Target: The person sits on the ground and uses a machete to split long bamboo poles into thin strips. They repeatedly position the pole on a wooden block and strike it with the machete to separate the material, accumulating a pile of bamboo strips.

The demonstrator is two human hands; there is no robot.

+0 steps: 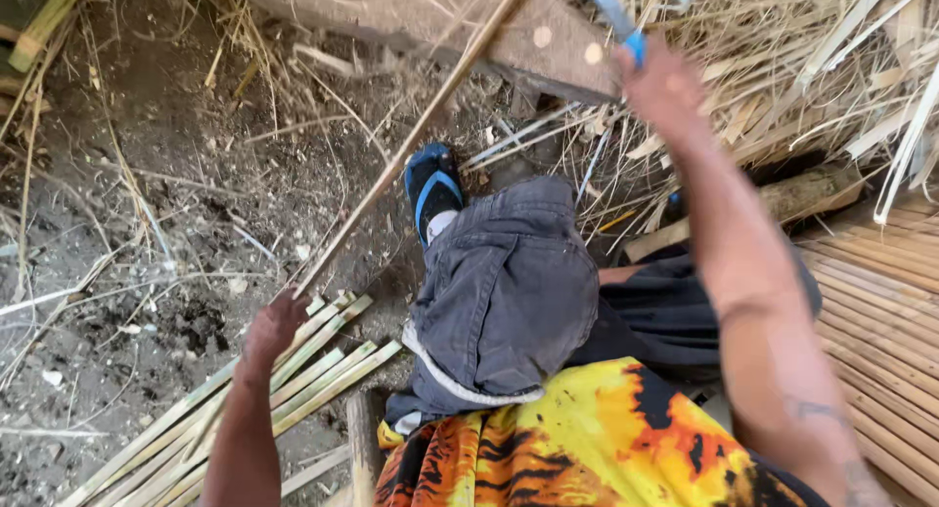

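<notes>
Above my raised knee, my left hand (276,323) clenched the near end of a long bamboo strip (421,126), whose length ran up and rightward toward the wooden block (548,47). My right hand (660,82), lifted nearer its far end, gripped a blue-handled blade (614,13). Split strips (323,370) lay by my left wrist. I saw no packages or labels.

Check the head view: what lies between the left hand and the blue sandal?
Head view: mostly bare dirt ground with dry straw bits. The thin bamboo stick held in the left hand slants up past the blue sandal. Split bamboo strips lie just below the hand.
</notes>
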